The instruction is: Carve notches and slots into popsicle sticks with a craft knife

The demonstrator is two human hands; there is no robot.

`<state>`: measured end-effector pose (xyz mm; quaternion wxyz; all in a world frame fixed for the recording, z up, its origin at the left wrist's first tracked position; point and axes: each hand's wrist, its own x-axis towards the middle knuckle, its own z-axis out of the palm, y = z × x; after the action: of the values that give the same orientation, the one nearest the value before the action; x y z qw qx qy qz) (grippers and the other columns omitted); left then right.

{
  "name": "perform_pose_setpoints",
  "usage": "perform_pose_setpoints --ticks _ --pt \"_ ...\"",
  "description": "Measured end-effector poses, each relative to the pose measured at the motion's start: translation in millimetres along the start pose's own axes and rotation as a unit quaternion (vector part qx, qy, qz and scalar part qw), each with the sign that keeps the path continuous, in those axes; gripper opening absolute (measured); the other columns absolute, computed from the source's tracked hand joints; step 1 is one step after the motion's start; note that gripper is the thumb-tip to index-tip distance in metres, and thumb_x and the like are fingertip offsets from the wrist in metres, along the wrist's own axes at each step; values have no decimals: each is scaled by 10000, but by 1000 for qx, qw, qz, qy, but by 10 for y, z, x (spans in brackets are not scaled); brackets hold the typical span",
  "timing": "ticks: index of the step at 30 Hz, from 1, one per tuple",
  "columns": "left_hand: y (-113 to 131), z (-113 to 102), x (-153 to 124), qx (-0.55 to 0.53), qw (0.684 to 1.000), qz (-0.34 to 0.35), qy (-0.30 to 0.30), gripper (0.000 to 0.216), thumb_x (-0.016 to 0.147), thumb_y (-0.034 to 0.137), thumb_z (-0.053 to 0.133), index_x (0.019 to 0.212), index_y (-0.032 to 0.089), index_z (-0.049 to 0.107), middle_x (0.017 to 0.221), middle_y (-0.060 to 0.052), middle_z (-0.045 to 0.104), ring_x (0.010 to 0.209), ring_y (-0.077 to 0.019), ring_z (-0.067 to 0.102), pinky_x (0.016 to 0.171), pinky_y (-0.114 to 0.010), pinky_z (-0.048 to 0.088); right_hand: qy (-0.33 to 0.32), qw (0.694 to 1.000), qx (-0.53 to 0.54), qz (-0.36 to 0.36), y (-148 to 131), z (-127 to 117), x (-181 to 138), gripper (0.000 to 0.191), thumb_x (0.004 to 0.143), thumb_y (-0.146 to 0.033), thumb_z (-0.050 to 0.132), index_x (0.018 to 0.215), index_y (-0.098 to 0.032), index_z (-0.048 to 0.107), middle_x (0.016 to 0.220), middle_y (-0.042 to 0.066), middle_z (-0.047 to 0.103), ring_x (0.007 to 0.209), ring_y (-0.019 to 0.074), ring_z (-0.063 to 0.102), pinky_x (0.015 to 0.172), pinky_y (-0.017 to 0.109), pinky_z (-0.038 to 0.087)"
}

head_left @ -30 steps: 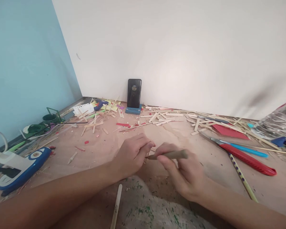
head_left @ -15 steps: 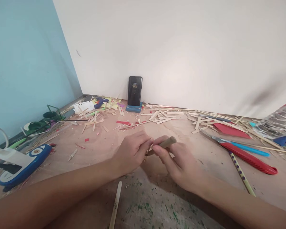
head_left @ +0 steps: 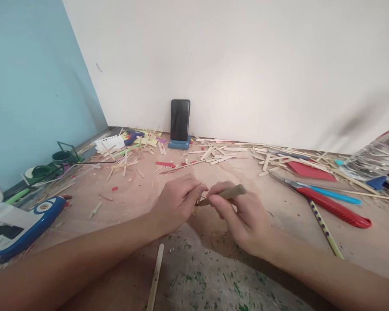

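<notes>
Both hands meet at the middle of a brown work surface (head_left: 123,203). My right hand (head_left: 243,218) is closed round a thin tool with a tan handle (head_left: 230,192), its tip pointing left. My left hand (head_left: 176,205) is pinched on a tiny piece (head_left: 197,206) right at that tip; the piece is too small to name. One long wooden craft stick (head_left: 155,276) lies on the surface just below my forearms.
A black phone (head_left: 180,120) stands on a blue holder against the white wall. Several craft sticks (head_left: 220,154) litter the back. A red utility knife (head_left: 335,212), a blue pen (head_left: 333,195) and a dotted pencil (head_left: 326,231) lie right; a blue device (head_left: 29,224) lies left.
The tool's handle tilted up, then settled lower again while both hands stayed joined. The view shifted slightly, and the phone's screen went dark.
</notes>
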<state>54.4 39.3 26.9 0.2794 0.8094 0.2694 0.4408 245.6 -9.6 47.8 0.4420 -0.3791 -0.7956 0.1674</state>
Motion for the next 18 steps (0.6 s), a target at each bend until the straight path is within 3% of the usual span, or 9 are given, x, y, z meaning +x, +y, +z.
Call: perform_pose_setpoints --ticks 11,18 --pt "6 16 14 9 1000 6 1 354 1119 310 489 856 167 676 776 0 628 759 -152 603 736 -299 464 19 1000 24 4 42 55 -64 283 1099 -381 552 942 -187 685 874 11 720 770 149 702 723 324 607" --pt "-13 24 -5 11 1000 -2 5 327 1118 323 498 906 161 687 822 -8 657 787 -155 622 744 -304 476 66 998 21 6 42 47 -94 216 1087 -349 584 998 -179 683 905 6 709 764 144 683 720 322 599"
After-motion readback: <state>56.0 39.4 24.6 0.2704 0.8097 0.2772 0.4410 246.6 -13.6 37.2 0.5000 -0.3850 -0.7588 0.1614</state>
